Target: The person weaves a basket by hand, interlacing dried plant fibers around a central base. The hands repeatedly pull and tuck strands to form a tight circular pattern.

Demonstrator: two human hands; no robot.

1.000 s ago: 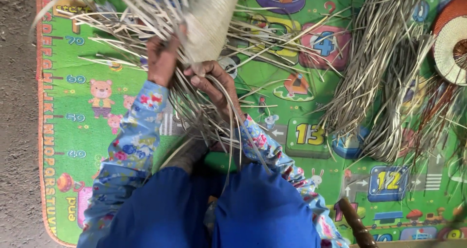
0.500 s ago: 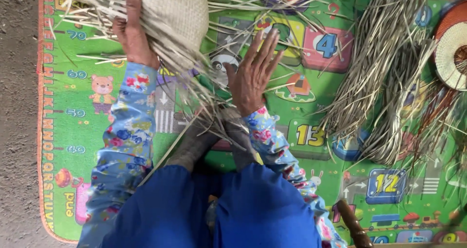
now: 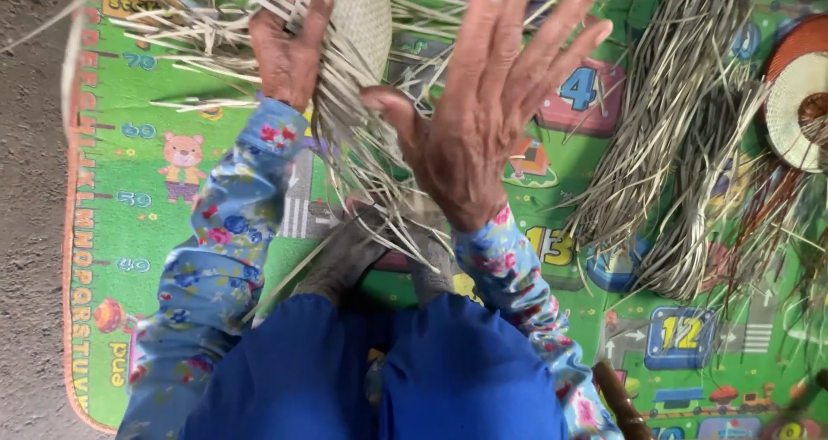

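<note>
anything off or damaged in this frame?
Nothing damaged. Loose pale straw strands fan untidily from the half-woven straw piece in the left hand; right hand is lifted open. A dried grass bundle sprawls across the green play mat.

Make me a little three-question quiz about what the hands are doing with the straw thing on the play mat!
1. True or false: the left hand grips the woven straw piece.
2. What is the right hand doing? A) squeezing a ball B) lifted open with fingers spread C) resting flat on the mat
3. Fill in: to the right of the hands, a loose bundle of dried ____ lies on the green play mat.

Key: 1 true. 2 B. 3 straw strips.
</note>
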